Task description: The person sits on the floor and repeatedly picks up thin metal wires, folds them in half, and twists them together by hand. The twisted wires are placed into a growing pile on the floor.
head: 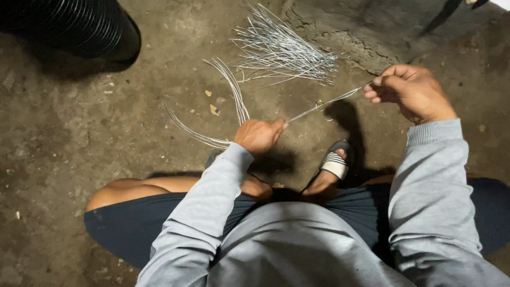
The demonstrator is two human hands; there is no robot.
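A thin silver wire bundle (322,104) runs taut between my two hands above the dirt floor. My left hand (258,135) is closed around one end, and from it long wire strands (229,90) curve away to the left and upward. My right hand (408,90) pinches the other end between its fingertips, raised to the right. A loose pile of cut silver wires (281,50) lies on the ground just beyond the hands.
I sit low over a cracked earthen floor (79,127), knees apart, one foot in a striped sandal (333,165) below the wire. A black ribbed pipe or drum (69,24) stands at the far left. A dark shadow falls at the far right.
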